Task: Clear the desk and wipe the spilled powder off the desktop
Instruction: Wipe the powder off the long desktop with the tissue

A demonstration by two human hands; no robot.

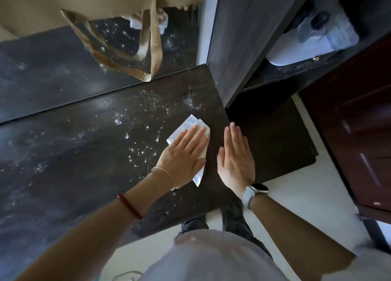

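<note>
White powder [146,130] is scattered in specks over the dark desktop [74,158]. My left hand [184,153] lies flat with straight fingers on a white folded wipe [188,124], pressing it on the desk near the right edge. My right hand [236,155] is held flat and open just past that edge, fingers straight and together, palm beside the desk's side. A white watch sits on my right wrist.
A glossy dark back panel [53,69] behind the desk mirrors the powder and a torn tan strip [152,39]. A dark cabinet side [243,37] stands right of the desk, with a dark lower board [275,136] beneath it and a reddish-brown wooden door [359,122] further right. Pale floor lies below.
</note>
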